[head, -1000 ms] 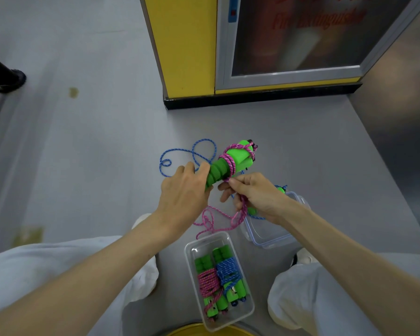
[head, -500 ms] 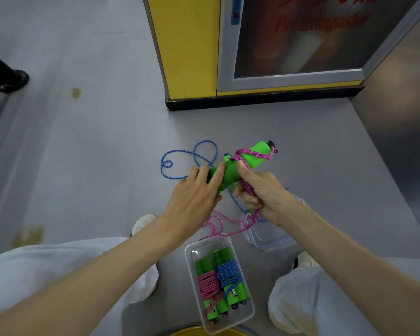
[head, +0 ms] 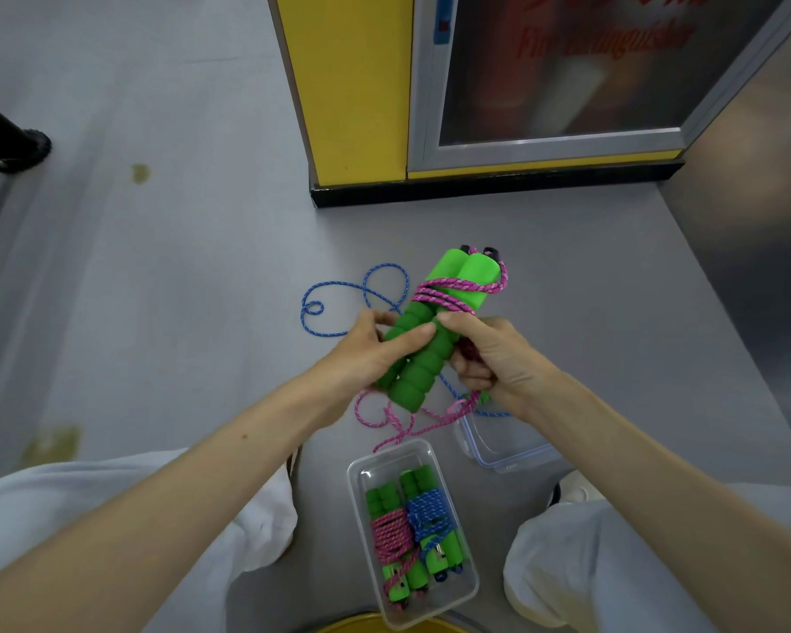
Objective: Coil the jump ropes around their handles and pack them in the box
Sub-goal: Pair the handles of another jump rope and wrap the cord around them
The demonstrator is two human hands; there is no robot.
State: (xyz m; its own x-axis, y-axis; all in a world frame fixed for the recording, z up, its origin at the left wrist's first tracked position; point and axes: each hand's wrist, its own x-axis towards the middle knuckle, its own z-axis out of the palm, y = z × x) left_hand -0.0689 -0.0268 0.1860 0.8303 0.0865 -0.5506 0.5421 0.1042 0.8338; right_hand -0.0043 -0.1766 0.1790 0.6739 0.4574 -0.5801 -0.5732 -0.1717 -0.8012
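— Where's the pink rope [head: 448,296]?
— Held up just beyond the box [head: 355,477], a few turns wound near the top of the paired green handles [head: 423,358]. The left hand [head: 366,354] has its fingers wrapped round those.
— And the right hand [head: 498,358]?
— Curled closed on the slack, thumb against the handles. A blue rope [head: 361,290] lies loose farther beyond the box.
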